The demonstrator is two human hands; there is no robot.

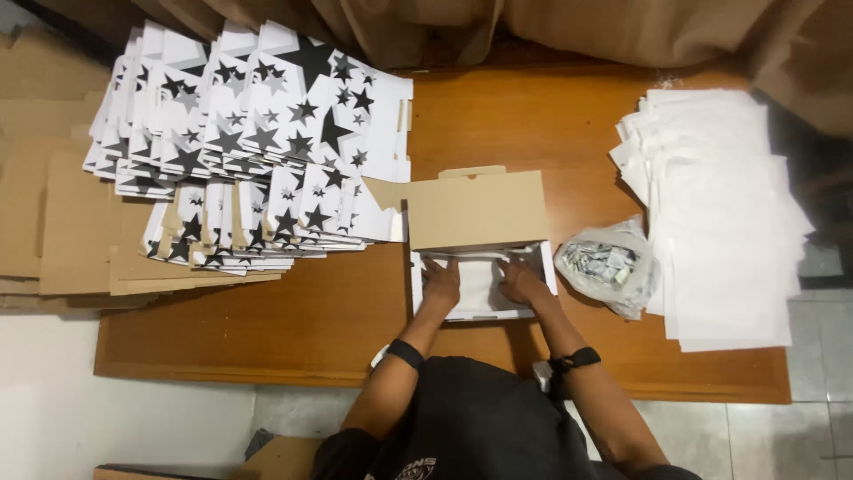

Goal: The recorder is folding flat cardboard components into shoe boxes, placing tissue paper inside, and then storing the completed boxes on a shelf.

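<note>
An open cardboard box [476, 212] with its brown lid raised stands at the middle of the wooden table [311, 320]. White tissue paper [480, 284] lies inside it. My left hand [441, 283] presses flat on the paper at the box's left side. My right hand [519, 280] presses on the paper at the right side, fingers spread. Both wrists wear black bands.
A big pile of flat white box blanks printed with black stars [258, 133] covers the table's left. Plain brown cardboard sheets [44, 222] lie beside it. A clear bag of small packets [606, 265] and a stack of white tissue sheets [720, 222] sit at the right.
</note>
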